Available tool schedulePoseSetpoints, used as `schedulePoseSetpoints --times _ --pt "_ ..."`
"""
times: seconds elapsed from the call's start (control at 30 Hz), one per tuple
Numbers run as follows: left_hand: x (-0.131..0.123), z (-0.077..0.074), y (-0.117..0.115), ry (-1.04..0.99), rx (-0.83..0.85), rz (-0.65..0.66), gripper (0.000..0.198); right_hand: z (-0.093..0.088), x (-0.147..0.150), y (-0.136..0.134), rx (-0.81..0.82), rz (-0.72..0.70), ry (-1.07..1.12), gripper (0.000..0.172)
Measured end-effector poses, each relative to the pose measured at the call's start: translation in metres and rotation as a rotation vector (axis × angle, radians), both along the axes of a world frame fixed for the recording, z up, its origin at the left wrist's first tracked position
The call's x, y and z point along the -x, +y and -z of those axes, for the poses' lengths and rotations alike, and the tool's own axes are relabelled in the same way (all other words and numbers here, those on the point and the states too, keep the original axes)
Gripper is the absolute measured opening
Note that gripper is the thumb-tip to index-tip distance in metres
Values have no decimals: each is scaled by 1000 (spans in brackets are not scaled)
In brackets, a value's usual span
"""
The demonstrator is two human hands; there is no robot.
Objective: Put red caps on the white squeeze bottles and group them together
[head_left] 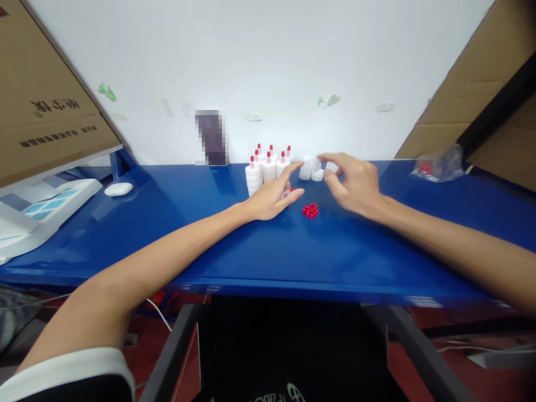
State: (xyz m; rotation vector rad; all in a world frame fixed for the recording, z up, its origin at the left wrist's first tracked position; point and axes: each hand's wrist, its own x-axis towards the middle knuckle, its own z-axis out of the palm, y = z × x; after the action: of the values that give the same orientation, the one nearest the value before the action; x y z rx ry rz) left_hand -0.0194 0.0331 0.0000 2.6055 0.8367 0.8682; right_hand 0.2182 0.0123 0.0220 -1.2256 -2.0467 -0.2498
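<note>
My left hand is beside a group of white squeeze bottles with red-tipped nozzles. Its thumb and forefinger are spread apart, and a small whitish piece with some red shows by the curled fingers, partly hidden. My right hand hovers at several plain white containers or caps, its forefinger tip close to them. One white piece shows between its parted thumb and forefinger; whether they touch it I cannot tell. On the table between the hands lies a small pile of red tip caps.
The blue table meets a white wall. At left are a white device and a white rounded case. A clear bag with red bits lies at right. Cardboard stands at both sides; a blurred dark rectangle leans on the wall.
</note>
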Motion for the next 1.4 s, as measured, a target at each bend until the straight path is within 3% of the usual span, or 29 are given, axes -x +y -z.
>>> schedulePoseSetpoints --times 0.07,0.13,0.33,0.93,1.07,1.17,1.23,1.33,1.4 --pt "-1 0 0 18 -7 -7 62 -3 -8 8 35 140 -66 53" --pt "-1 -1 0 43 -15 -8 58 -3 -14 15 65 178 -145 56" --pt "-1 -3 -2 81 -38 0 42 3 -13 21 83 149 -267 57" --pt "-1 -3 -2 122 -52 7 41 7 -8 30 147 179 -363 60" --pt "-1 -3 -2 113 -55 7 39 7 -11 30 77 138 -323 53" --pt "-1 -2 -1 107 -54 13 39 -3 -2 15 -29 -9 -252 34" --pt "-1 -2 0 101 -59 40 39 -19 10 -11 -26 -212 -220 24" --pt "0 -2 0 105 -50 64 39 -41 30 -78 227 -613 -121 18" --pt "0 -3 -1 120 -16 29 40 -35 36 -134 499 -920 -80 18"
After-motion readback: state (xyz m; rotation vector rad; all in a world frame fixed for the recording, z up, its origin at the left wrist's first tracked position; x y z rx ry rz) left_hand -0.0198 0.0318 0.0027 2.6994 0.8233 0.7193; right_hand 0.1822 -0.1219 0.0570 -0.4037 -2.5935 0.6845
